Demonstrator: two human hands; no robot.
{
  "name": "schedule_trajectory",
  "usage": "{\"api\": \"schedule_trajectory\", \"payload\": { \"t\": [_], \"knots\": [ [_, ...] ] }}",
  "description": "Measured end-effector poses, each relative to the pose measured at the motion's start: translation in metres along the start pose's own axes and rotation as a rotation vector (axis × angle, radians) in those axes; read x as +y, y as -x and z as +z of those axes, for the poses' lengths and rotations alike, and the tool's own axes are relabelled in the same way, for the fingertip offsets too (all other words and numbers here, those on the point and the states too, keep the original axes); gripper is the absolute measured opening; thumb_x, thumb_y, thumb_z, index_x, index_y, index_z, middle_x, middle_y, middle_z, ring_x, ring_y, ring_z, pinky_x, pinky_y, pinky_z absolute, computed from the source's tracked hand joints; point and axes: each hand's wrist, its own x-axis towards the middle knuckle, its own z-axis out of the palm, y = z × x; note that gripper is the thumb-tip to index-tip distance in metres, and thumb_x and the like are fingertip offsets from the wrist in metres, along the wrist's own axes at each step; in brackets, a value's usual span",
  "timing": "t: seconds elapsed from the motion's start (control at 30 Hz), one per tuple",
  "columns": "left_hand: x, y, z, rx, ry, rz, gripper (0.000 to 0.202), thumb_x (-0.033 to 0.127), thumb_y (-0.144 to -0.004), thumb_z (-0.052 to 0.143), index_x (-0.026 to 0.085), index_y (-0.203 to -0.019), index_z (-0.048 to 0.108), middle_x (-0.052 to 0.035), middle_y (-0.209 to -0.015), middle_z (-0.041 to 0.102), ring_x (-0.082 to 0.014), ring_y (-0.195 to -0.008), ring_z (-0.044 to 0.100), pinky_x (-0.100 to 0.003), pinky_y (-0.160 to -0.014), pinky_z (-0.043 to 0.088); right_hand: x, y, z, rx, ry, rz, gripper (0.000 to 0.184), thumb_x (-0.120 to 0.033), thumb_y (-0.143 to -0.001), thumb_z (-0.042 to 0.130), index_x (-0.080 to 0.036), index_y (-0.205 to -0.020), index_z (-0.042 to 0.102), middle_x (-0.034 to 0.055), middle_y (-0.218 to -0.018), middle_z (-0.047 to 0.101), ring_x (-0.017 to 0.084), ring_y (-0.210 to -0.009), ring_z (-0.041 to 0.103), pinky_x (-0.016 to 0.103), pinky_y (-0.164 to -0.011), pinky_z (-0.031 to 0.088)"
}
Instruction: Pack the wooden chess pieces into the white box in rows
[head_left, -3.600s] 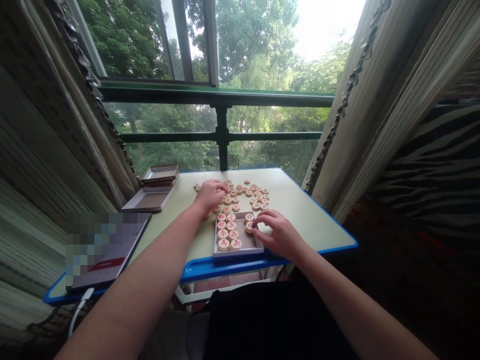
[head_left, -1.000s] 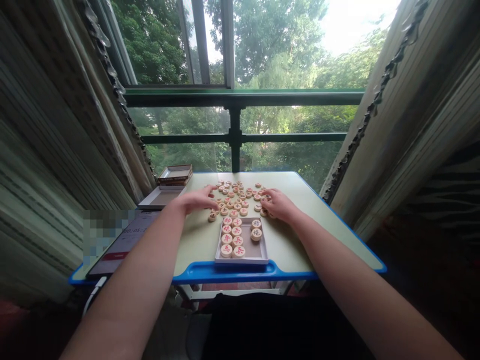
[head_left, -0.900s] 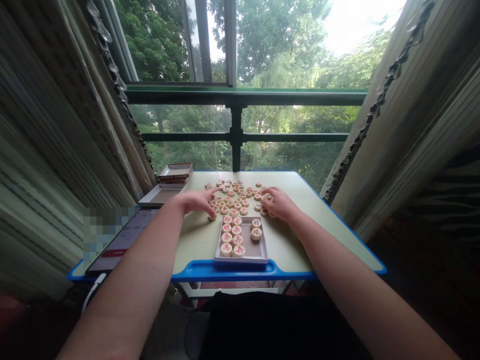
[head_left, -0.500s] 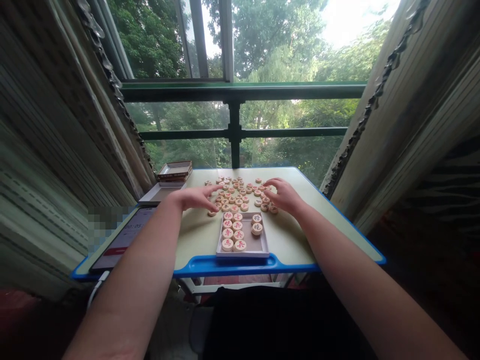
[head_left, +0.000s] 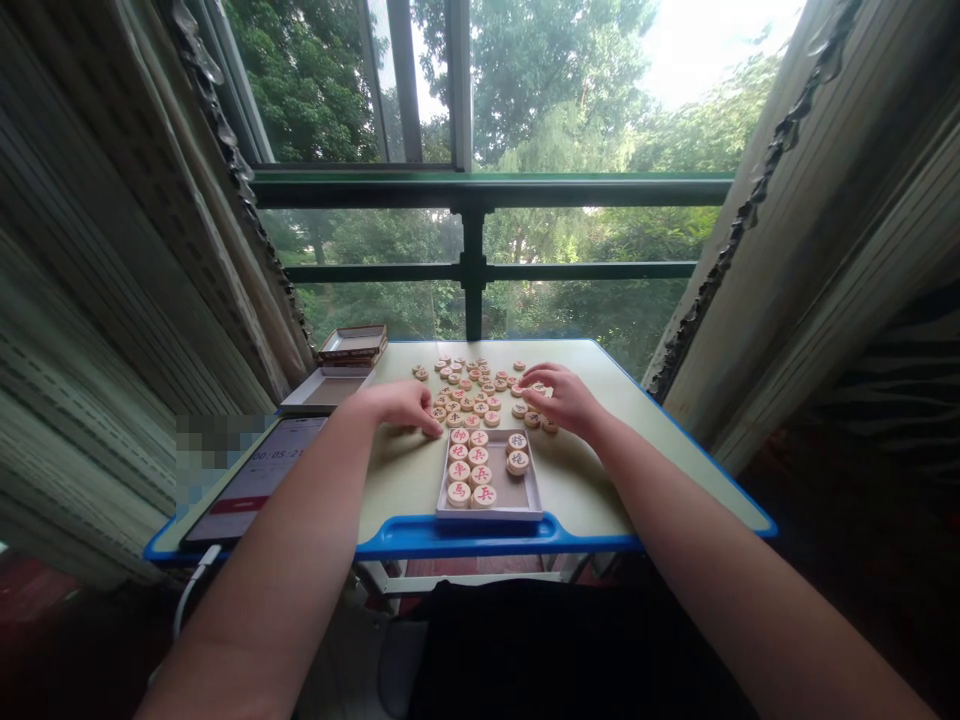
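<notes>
My left hand (head_left: pixel 405 404) is closed in a pinch at the left edge of a spread of round wooden Chinese chess pieces (head_left: pixel 466 404). Its fingers are on a piece that they mostly hide. To the right, my right hand (head_left: pixel 556 396) hovers low over more pieces, thumb and fingers bent but apart. Between my forearms lies a shallow white box tray (head_left: pixel 504 510). Two columns of red-marked pieces (head_left: pixel 481 475) fill its left side, and two dark-marked pieces (head_left: pixel 517 462) sit at its upper right.
A phone (head_left: pixel 255 480) with a running timer lies at the table's left, a white cable (head_left: pixel 196 580) at its lower end. Behind it are a white box lid (head_left: pixel 322 388) and stacked brown boxes (head_left: pixel 352 343). The table (head_left: pixel 637 480) has a raised blue edge and stands against a window.
My left fingers, spread before, have closed at the piece by the left edge of the spread. My right hand has barely shifted and its fingers are a little more bent.
</notes>
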Motion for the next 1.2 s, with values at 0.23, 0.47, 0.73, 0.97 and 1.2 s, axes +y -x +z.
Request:
{"api": "schedule_trajectory", "payload": {
  "t": [0.23, 0.47, 0.73, 0.97, 1.2],
  "knots": [
    [0.006, 0.007, -0.004, 0.009, 0.173, 0.121, 0.03, 0.042, -0.054, 0.074, 0.016, -0.064, 0.062, -0.0029, -0.065, 0.064, -0.0161, -0.064, 0.056, -0.026, -0.057, 0.038, -0.003, 0.0, -0.003, 0.009, -0.019, -0.016, 0.013, -0.023, -0.075, 0.059, -0.018, -0.08, 0.07, 0.0096, -0.096, 0.067, 0.022, -0.094, 0.06, 0.036, -0.081, 0.047],
    [0.03, -0.002, 0.012, 0.134, 0.71, 0.508, 0.035, 0.031, -0.063, 0.074, 0.014, -0.091, 0.06, -0.006, -0.086, 0.066, -0.0171, -0.083, 0.061, -0.032, -0.077, 0.047, -0.014, 0.005, 0.006, 0.013, -0.203, -0.069, 0.018, -0.026, -0.078, 0.057, -0.017, -0.091, 0.066, 0.0029, -0.073, 0.067, 0.012, -0.061, 0.057, 0.026, -0.06, 0.047],
    [0.043, -0.016, 0.03, 0.27, 0.649, 0.523, 0.039, 0.019, -0.062, 0.074, 0.01, -0.097, 0.062, -0.0056, -0.079, 0.067, -0.0169, -0.076, 0.062, -0.037, -0.075, 0.05, -0.024, 0.01, 0.018, -0.011, -0.177, -0.266, 0.02, -0.024, -0.083, 0.054, -0.02, -0.099, 0.065, 0.0001, -0.065, 0.06, 0.01, -0.056, 0.051, 0.023, -0.058, 0.045],
    [0.052, -0.009, 0.031, 0.122, 0.843, 0.557, 0.047, 0.018, -0.056, 0.079, 0.01, -0.1, 0.062, -0.0071, -0.085, 0.069, -0.0182, -0.081, 0.064, -0.037, -0.08, 0.05, -0.025, 0.009, 0.014, 0.006, -0.152, -0.353, 0.023, -0.025, -0.083, 0.054, -0.021, -0.103, 0.066, 0.0085, -0.092, 0.065, 0.014, -0.069, 0.059, 0.027, -0.065, 0.049],
    [0.058, 0.006, 0.024, 0.149, 0.891, 0.554, 0.041, 0.022, -0.06, 0.078, 0.009, -0.097, 0.067, -0.0104, -0.094, 0.07, -0.0204, -0.087, 0.064, -0.038, -0.084, 0.048, -0.035, 0.012, 0.006, 0.07, -0.237, -0.265, 0.025, -0.028, -0.08, 0.058, -0.021, -0.102, 0.067, 0.0066, -0.089, 0.067, 0.013, -0.065, 0.061, 0.028, -0.066, 0.053]
  ]
}}
